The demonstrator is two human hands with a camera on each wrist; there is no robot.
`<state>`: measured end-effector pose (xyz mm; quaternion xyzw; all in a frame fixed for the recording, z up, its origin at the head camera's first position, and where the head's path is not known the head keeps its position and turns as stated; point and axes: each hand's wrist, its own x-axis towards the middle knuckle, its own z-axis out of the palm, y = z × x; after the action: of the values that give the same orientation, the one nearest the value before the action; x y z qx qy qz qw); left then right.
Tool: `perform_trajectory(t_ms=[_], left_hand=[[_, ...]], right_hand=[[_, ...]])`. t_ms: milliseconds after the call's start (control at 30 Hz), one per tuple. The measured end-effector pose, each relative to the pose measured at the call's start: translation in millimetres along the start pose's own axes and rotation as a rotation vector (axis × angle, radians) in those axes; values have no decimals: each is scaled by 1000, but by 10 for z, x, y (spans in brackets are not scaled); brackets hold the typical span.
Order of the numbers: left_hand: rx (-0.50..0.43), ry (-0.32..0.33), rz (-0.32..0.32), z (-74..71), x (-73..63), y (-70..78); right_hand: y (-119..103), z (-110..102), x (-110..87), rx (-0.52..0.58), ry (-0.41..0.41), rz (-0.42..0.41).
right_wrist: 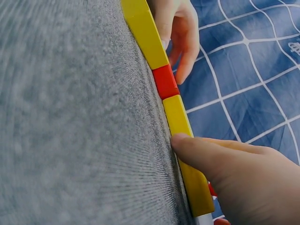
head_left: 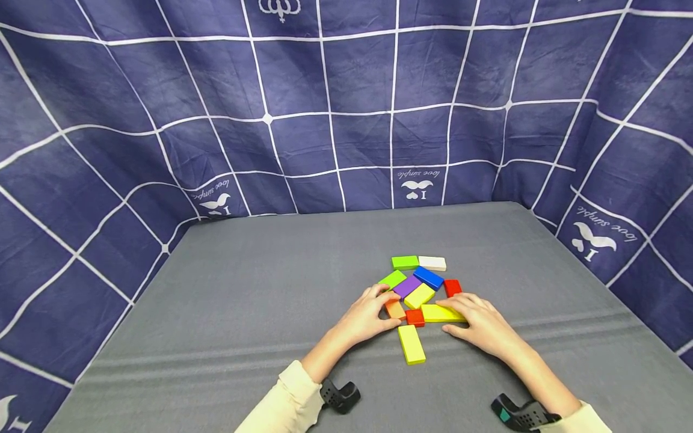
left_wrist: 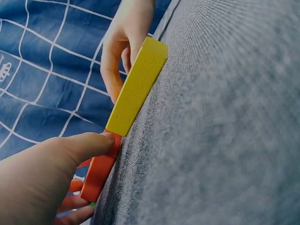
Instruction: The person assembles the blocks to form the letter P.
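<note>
My left hand [head_left: 367, 315] has its thumb and fingers on either side of an orange block [head_left: 394, 310]. The left wrist view shows the thumb on the near face of that orange block [left_wrist: 99, 177]. My right hand [head_left: 483, 325] holds a long yellow block [head_left: 437, 313], its thumb on the near side and fingers beyond. Between these two blocks sits a small red block [head_left: 415, 318]. A second yellow block [head_left: 412, 344] lies in front, pointing toward me. Another yellow block [head_left: 419, 296] lies behind the red one. My right hand's fingertips are partly hidden.
Behind lie a purple block [head_left: 407, 287], a blue block [head_left: 428, 278], a light green block [head_left: 393, 278] and a red block [head_left: 452, 287]. Farther back, another green block [head_left: 405, 263] adjoins a white block [head_left: 432, 263]. A grey cloth [head_left: 260, 270] covers the table; a blue checked curtain [head_left: 357, 138] surrounds it.
</note>
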<state>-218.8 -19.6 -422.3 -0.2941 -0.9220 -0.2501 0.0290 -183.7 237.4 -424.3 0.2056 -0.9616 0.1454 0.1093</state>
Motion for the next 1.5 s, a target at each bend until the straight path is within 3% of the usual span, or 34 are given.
perform_trajectory(t_ms=[500,1000,1300,1500], left_hand=[[-58,70,-8,-88,-77,19],[-66,107,-28,-243,-421,-188],[-109,87,-22,-276,-560,-346],[-127,81,-11,-259,-539,-394]], right_hand=[[-23,18,30,-32,87,-50],[-137,-125,11,-7,91,61],[-458,-338,27,31,112,124],[-725,-382,44,49,115,133]])
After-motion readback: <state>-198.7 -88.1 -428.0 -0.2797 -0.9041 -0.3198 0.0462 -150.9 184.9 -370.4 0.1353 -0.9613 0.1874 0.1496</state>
